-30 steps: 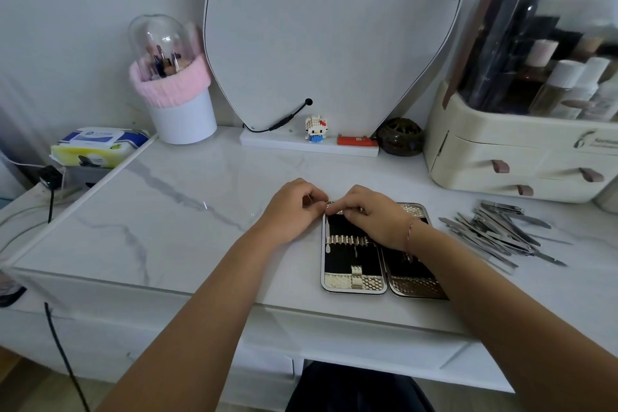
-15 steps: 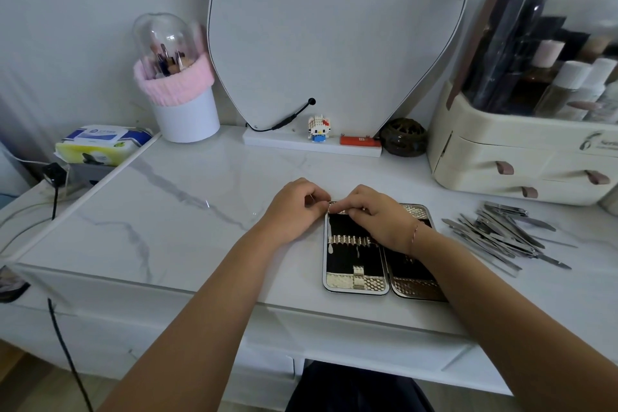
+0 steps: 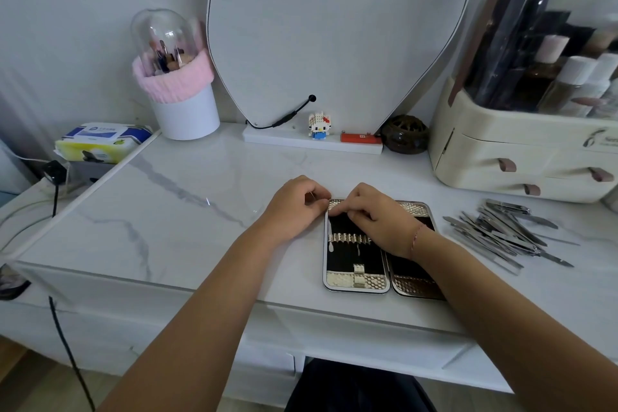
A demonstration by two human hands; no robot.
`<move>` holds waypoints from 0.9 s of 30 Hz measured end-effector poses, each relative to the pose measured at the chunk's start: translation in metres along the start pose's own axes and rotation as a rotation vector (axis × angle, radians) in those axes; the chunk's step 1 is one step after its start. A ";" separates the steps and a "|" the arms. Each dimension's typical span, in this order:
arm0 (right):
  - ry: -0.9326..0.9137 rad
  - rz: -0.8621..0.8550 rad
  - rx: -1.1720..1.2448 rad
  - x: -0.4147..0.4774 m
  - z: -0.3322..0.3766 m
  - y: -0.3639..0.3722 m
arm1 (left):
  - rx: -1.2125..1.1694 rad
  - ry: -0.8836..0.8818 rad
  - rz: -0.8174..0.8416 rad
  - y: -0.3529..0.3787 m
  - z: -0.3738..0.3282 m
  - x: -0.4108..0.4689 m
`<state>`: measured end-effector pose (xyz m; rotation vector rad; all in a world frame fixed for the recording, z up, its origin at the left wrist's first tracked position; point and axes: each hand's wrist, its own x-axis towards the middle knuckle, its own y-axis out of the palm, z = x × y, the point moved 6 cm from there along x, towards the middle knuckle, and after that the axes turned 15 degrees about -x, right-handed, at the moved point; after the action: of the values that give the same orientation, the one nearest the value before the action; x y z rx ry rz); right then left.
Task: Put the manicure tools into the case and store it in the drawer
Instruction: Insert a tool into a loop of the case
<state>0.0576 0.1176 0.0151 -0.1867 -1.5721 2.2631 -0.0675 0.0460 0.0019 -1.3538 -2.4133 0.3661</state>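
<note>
The manicure case (image 3: 356, 282) lies open near the table's front edge, with black lining and silver elastic loops. One slim tool (image 3: 329, 239) sits in its leftmost loop. My left hand (image 3: 294, 207) is curled at the case's upper left corner, and a thin metal tool tip (image 3: 312, 195) shows between its fingers. My right hand (image 3: 378, 217) lies over the case's upper part, fingertips bent onto its top edge beside my left thumb, hiding part of the right half. A pile of loose steel manicure tools (image 3: 501, 231) lies to the right of the case.
A cream cosmetics organiser (image 3: 495, 157) with small drawers stands at the back right. A mirror (image 3: 334, 27), a brush holder (image 3: 180, 104), a small figurine (image 3: 319, 125) and a dark round object (image 3: 405, 134) line the back. The desk's drawer front (image 3: 361, 338) lies below the edge.
Both hands stay at the case's top left corner, with only slight finger movement. The view has shifted a little.
</note>
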 end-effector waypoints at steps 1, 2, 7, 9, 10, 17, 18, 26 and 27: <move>-0.003 -0.004 -0.001 -0.001 0.000 0.000 | -0.001 -0.001 0.005 0.000 0.000 0.000; -0.007 -0.002 0.008 -0.001 0.000 -0.001 | -0.001 -0.003 0.012 0.000 0.000 0.000; 0.003 0.017 0.106 -0.002 0.002 -0.006 | -0.001 -0.009 0.031 0.000 0.001 -0.001; 0.009 0.016 0.109 -0.002 0.003 -0.004 | 0.001 -0.012 0.027 0.000 0.001 -0.001; 0.008 0.023 0.096 -0.002 0.004 -0.003 | 0.003 -0.012 0.025 0.000 0.000 -0.001; -0.005 0.037 -0.037 0.000 0.012 -0.001 | -0.011 -0.011 0.022 0.000 -0.001 -0.001; -0.003 0.055 -0.048 0.000 0.013 0.000 | -0.010 -0.011 0.023 0.001 -0.001 -0.001; 0.027 0.140 -0.099 0.000 0.013 0.002 | 0.001 -0.006 0.028 0.000 0.000 0.000; 0.034 0.139 -0.101 0.000 0.013 0.002 | 0.005 -0.005 0.031 0.001 0.000 0.000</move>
<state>0.0535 0.1059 0.0180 -0.3701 -1.7053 2.2716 -0.0669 0.0463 0.0018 -1.3912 -2.3959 0.3839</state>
